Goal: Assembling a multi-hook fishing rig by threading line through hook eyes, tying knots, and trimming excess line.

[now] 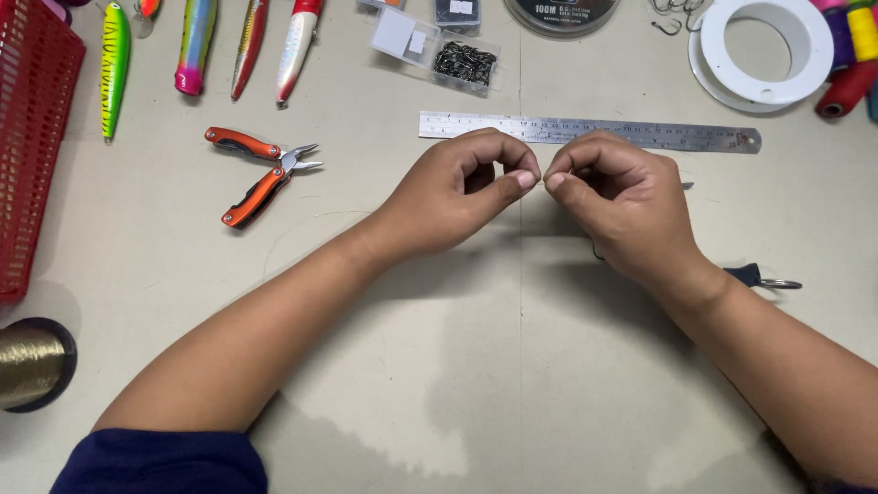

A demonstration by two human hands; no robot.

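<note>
Two hands meet mid-table, just below the steel ruler (590,132). The left hand (457,187) and right hand (622,206) are both curled, fingertips pinched together and nearly touching, likely on thin fishing line, too fine to see for sure. A small dark hook (596,252) peeks out under the right hand. Orange-handled pliers (261,174) lie open to the left, well apart; fishing lures (197,46) sit up top.

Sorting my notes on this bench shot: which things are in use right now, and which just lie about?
In use: left hand and right hand, fingertips pinched together, contents too fine to tell.

Lying about: steel ruler, orange pliers, fishing lures, white spool, red basket.
</note>
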